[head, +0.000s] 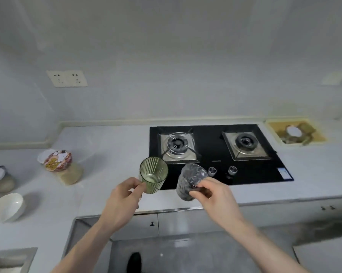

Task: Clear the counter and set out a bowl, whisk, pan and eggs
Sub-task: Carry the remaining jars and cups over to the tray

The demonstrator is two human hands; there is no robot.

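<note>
Clearing stage, head view. We hold two tumblers lifted over the front edge of the counter (111, 146), beside the black gas hob (211, 175). Our left hand (125, 200) pinches the green ribbed glass (153, 174) low on its wall, thumb and fingers curled round it; the glass leans away from us and a little clear liquid appears to lie at its base. Our right hand (213, 196) grips the grey mottled glass (190, 179) near its bottom, fingers wrapped, the glass tilted toward the left one; the two rims are near but apart. Of the items to be set out, only a white bowl (7, 206) is visible, resting at the far left of the counter; whisk, pan and eggs are not in view. A patterned packet on a jar (62, 167) and a further lidded jar (0, 179) also stand on the left. To do this step well, we judge that both glasses should be brought upright before carrying, kept from knocking together, and gripped higher on the wall, since smooth glass held by its base may slip or spill.
</note>
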